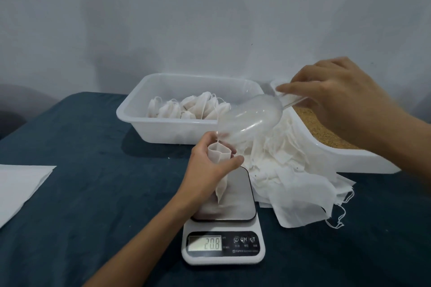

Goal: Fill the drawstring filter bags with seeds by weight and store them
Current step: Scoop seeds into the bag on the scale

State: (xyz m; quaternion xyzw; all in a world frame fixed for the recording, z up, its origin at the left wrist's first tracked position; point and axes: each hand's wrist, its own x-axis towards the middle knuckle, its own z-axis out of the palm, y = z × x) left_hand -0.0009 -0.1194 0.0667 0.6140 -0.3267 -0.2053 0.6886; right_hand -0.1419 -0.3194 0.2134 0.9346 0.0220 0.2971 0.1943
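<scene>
The left hand [210,161] curls round an open bag [219,154], which hangs upright over the scale [224,223], mouth upward. The right hand [338,100] pinches the handle of a clear scoop [249,119], tilted with its lip down-left at the bag's mouth. The display [205,243] reads 208. Filled bags [186,107] lie in the rear tray [140,109].
</scene>
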